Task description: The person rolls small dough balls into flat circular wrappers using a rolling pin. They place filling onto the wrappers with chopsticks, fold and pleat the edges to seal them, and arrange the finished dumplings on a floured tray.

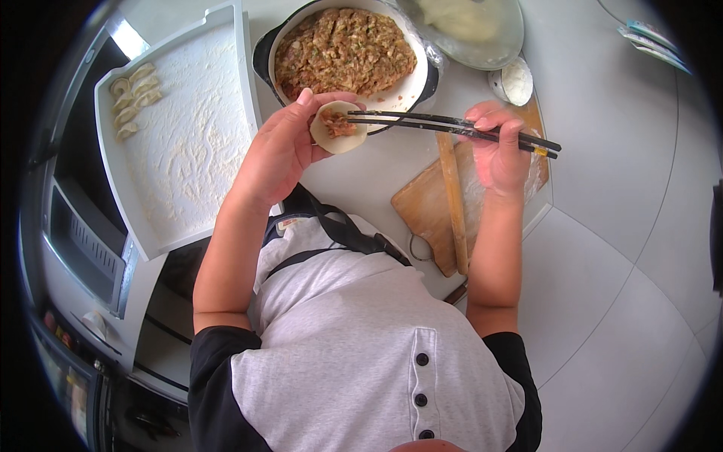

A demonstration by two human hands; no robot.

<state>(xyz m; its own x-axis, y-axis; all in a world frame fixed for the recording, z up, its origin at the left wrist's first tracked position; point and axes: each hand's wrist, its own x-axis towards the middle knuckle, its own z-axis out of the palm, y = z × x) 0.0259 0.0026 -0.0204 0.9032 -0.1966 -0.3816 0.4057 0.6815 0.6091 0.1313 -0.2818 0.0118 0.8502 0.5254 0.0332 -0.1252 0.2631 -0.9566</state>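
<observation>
A round dumpling wrapper (357,142) lies on the fingers of my left hand (288,133), with a lump of minced filling (338,124) on it. My right hand (500,147) grips a pair of black chopsticks (429,120), whose tips touch the filling. Just beyond my left hand stands a black-handled white pot (415,93) holding a large mass of minced filling (344,51). To the left, a floured white tray (186,164) has several folded dumplings (135,96) in its upper left corner.
Under and beside my right forearm, a wooden rolling pin (452,203) lies across a floured wooden board (421,198). A small bowl of white flour (517,82) and a bowl with pale dough under a clear cover (469,28) stand at the back right. A metal sink (87,248) is at the left.
</observation>
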